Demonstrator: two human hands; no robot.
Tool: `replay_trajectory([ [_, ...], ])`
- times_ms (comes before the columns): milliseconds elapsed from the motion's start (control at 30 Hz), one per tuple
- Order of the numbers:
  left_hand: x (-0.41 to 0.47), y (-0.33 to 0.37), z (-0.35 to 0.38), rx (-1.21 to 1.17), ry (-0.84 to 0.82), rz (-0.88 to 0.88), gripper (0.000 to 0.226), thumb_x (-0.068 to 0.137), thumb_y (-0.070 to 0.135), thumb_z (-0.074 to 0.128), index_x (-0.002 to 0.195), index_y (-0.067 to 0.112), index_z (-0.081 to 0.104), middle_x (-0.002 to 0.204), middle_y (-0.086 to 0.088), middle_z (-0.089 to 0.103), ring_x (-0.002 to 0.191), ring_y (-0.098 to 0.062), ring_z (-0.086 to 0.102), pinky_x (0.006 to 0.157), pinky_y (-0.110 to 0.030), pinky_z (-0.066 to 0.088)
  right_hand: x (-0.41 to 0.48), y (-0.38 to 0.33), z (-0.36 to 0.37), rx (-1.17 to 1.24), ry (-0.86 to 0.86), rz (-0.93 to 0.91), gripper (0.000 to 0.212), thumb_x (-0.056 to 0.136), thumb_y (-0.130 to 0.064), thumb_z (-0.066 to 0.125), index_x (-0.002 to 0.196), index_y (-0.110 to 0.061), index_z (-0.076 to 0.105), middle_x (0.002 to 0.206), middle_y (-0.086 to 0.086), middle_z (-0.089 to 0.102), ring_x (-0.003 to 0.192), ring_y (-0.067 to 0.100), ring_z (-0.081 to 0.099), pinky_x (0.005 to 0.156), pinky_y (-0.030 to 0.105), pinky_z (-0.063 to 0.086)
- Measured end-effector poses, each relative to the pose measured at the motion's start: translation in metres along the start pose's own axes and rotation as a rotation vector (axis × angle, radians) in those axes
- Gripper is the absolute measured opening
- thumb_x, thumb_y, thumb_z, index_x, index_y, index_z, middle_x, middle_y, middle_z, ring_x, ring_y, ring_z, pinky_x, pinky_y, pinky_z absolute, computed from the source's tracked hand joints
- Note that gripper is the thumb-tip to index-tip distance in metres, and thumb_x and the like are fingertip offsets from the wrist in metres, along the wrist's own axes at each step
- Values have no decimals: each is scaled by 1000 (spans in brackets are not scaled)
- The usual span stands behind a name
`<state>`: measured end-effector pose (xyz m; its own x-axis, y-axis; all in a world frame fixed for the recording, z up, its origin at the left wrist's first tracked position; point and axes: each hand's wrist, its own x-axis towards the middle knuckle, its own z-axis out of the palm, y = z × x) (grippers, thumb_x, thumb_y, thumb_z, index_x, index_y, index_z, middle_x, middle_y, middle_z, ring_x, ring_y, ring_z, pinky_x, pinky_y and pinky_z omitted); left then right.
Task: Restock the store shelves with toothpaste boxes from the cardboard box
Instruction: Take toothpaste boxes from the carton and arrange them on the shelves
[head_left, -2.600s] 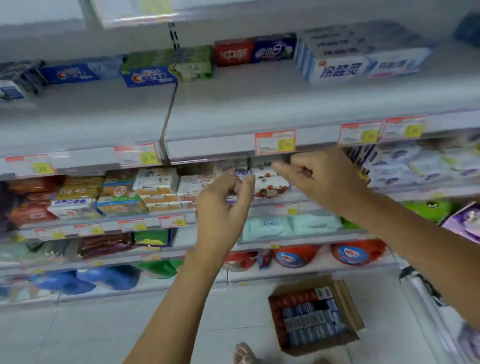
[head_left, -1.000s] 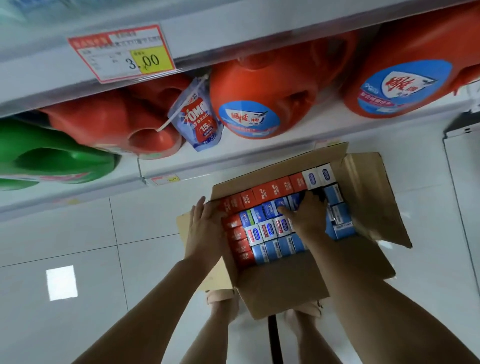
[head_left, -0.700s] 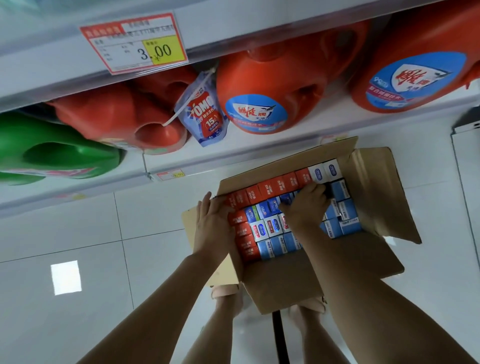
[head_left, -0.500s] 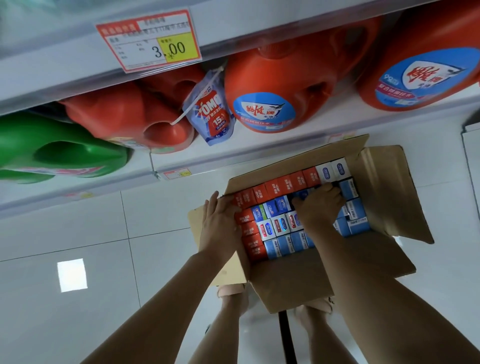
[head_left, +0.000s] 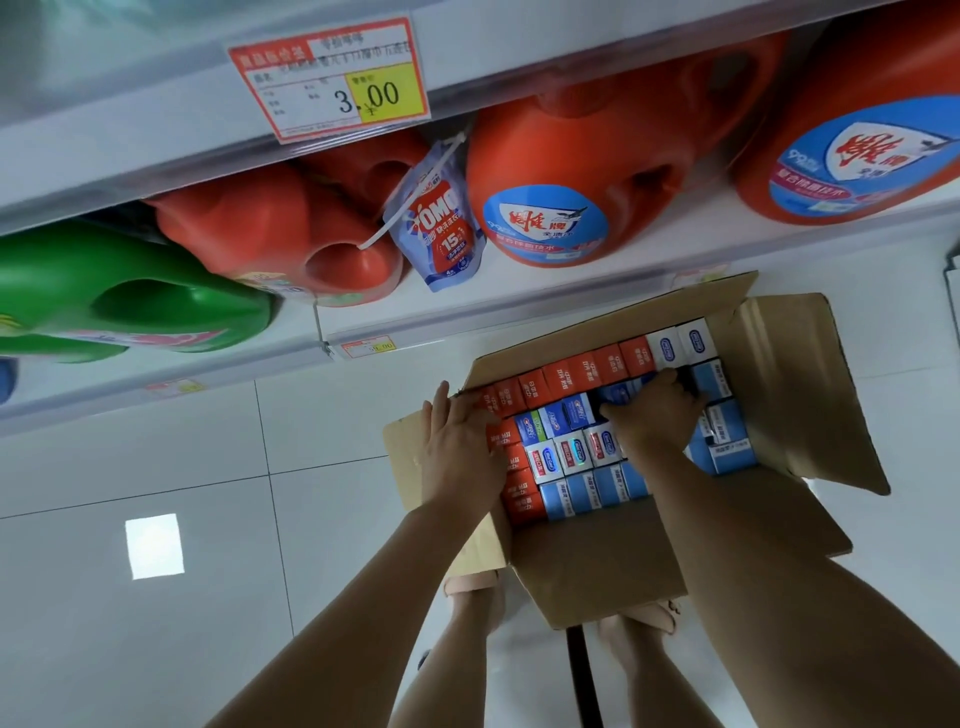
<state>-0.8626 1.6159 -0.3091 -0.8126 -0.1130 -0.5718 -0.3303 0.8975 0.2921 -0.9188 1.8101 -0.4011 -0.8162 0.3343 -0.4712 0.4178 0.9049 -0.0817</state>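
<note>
Small rectangular toothpaste boxes (head_left: 571, 447) of glossy red, blue and white card stand packed on end in rows inside an open brown cardboard box (head_left: 779, 389). It sits on the pale tiled floor (head_left: 156, 623), just below the lowest shelf (head_left: 519, 306). The left hand (head_left: 460, 452) lies flat with fingers straight, pressing the cardboard box's left wall and the red row. The right hand (head_left: 652, 415) is knuckles-up over the middle rows, fingers curled into a dark gap; whether they clamp a box cannot be told. Smooth orange detergent jugs (head_left: 571, 171) and a green jug (head_left: 104, 296) sit on the shelf beside a blue pouch (head_left: 441, 228) reading "OMO". A price tag (head_left: 332, 78) above reads "3.00".
</note>
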Motion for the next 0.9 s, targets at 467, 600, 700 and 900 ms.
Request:
replay_trajectory([
  [467,-54,82,-20,-1208,-191,-648,14,91,16,59,104,18,62,107,-2,66,94,-14,63,86,-30,51,-50,-6,-92,245,-67,34,84,65,-37,83,126,1,39,123,20,54,113,36,53,92,42,46],
  [600,-70,113,-35,-1745,-349,-940,27,90,19,62,114,8,58,94,-9,63,83,-23,61,81,-39,51,-83,-5,-170,252,-114,-4,93,69,-38,81,137,-1,30,129,17,50,115,32,54,87,37,47],
  [700,-84,140,-53,-1950,-472,-1012,54,84,36,67,124,2,52,107,-17,60,90,-31,60,87,-47,48,-115,6,-226,330,-82,-92,85,61,-40,83,126,-8,38,121,11,57,106,28,60,83,34,52],
  [900,-130,197,-129,-2197,-692,-800,63,87,48,54,121,-5,52,111,-23,63,98,-36,57,76,-47,45,-191,35,-335,290,-114,-345,78,66,-31,83,126,-10,36,119,2,47,105,18,57,76,22,49],
])
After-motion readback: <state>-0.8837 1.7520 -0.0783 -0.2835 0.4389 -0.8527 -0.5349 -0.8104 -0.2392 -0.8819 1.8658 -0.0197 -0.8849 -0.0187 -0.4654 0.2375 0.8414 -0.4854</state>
